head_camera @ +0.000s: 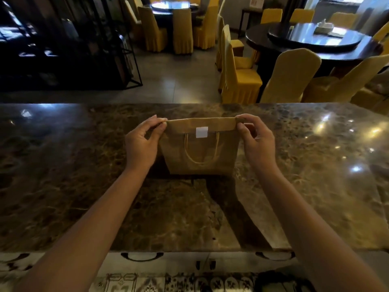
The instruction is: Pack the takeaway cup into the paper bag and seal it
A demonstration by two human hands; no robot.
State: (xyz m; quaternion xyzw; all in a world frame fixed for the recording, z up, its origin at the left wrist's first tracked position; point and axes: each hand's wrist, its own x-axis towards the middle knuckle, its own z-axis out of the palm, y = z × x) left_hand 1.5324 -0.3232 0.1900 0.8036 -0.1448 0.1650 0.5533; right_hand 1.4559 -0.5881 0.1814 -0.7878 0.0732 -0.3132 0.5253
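Observation:
A brown paper bag (200,152) stands upright on the dark marble counter (84,175), its top folded over toward me. A small white sticker (201,132) lies across the lower edge of the fold at the middle. The bag's twine handles hang down its front. My left hand (143,142) pinches the left end of the folded top between thumb and fingers. My right hand (256,140) pinches the right end the same way. The takeaway cup is not visible.
The counter's far edge runs just behind the bag. Beyond it are round dark dining tables (315,39) with yellow-covered chairs (237,76). A dark metal shelf unit (63,49) stands at the far left. Patterned floor tiles show below the counter's near edge.

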